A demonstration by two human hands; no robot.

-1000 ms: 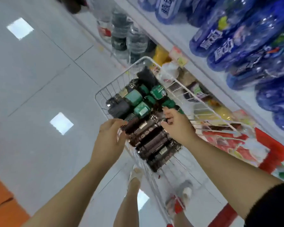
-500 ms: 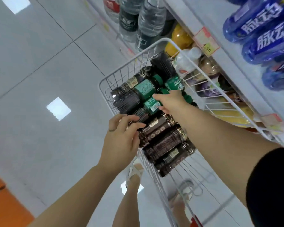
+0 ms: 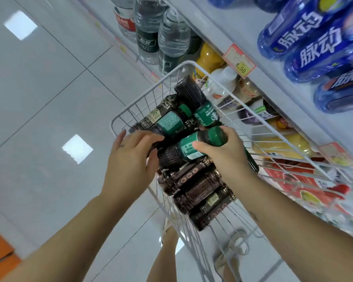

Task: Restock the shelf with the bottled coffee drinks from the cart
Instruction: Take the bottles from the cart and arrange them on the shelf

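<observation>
A white wire cart [image 3: 192,65] holds several bottled coffee drinks lying on their sides, some with green labels [image 3: 171,122] and some dark brown [image 3: 200,190]. My right hand [image 3: 226,157] grips a green-capped coffee bottle [image 3: 192,148] near its neck, lifted slightly above the pile. My left hand [image 3: 130,159] reaches over the cart's left rim, fingers spread and touching a dark bottle [image 3: 149,121]. The shelf [image 3: 273,78] runs along the right.
Water bottles [image 3: 171,37] and yellow drink bottles [image 3: 207,58] stand on the lower shelf beyond the cart. Blue bottles [image 3: 310,47] fill the upper shelf, with a price tag [image 3: 239,60] on its edge. Grey tiled floor [image 3: 39,98] lies to the left; my sandalled feet [image 3: 230,253] are below.
My right hand has closed round a green-capped bottle and raised it off the pile. My left hand has moved further into the cart. The view has shifted closer to the shelf.
</observation>
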